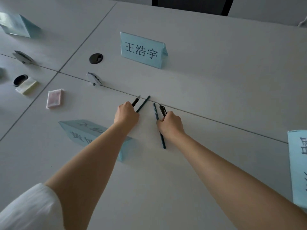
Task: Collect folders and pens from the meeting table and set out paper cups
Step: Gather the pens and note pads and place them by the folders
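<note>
My left hand (126,113) is closed on a black pen (136,101) and a dark green pencil (143,103); both stick out past my knuckles toward the far side. My right hand (171,124) is closed on a second dark green pencil (155,111), whose lower end pokes out below my wrist, and on a black clip pen (162,110). Both fists rest low over the white meeting table (216,90), near its middle seam. No folders or paper cups are in view.
A blue name card (142,49) stands beyond my hands, another (78,131) lies under my left forearm, a third (299,165) is at the right edge. At the left are tissue packs (54,98), cable grommets (96,58) and metal clips (94,78). A dark chair (191,4) stands behind the table.
</note>
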Action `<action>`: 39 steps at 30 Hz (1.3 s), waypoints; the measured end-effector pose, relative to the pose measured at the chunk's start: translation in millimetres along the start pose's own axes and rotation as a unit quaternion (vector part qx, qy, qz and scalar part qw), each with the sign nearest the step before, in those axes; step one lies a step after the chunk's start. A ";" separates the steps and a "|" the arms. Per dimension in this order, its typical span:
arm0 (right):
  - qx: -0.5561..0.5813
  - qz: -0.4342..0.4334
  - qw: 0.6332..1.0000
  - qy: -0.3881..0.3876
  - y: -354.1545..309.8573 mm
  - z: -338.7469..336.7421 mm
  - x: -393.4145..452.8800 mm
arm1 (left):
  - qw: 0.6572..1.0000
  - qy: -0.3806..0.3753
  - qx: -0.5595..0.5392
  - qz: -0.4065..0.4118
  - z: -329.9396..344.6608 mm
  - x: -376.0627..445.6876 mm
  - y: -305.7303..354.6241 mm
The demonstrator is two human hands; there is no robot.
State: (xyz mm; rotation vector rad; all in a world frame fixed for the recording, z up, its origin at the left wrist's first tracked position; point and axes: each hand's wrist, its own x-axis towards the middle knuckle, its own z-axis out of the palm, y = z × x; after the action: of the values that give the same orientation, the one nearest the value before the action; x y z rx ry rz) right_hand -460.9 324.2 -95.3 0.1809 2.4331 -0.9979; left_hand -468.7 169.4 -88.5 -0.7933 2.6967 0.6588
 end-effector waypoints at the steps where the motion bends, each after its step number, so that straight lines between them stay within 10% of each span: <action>1: -0.020 0.001 1.000 0.001 -0.5 3.4 1.3 | 1.000 -0.002 0.007 0.002 1.8 1.3 -1.1; 7: -0.118 0.018 0.993 0.021 2.6 14.1 -1.6 | 0.999 0.021 0.040 0.001 8.2 -0.4 4.6; 20: 0.168 -0.003 0.986 -0.002 2.5 -1.2 -128.9 | 0.989 -0.032 -0.131 0.058 -75.8 -108.6 5.3; 39: 0.201 -0.047 0.974 -0.098 -82.8 222.7 -483.2 | 0.819 -0.081 -0.558 -0.105 -163.7 -419.5 -385.7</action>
State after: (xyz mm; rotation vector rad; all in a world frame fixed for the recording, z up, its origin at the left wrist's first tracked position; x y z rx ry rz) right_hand 21.3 142.3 60.7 0.0969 2.0575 -1.4715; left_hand 73.6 -11.7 68.5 -1.1341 1.8077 2.1655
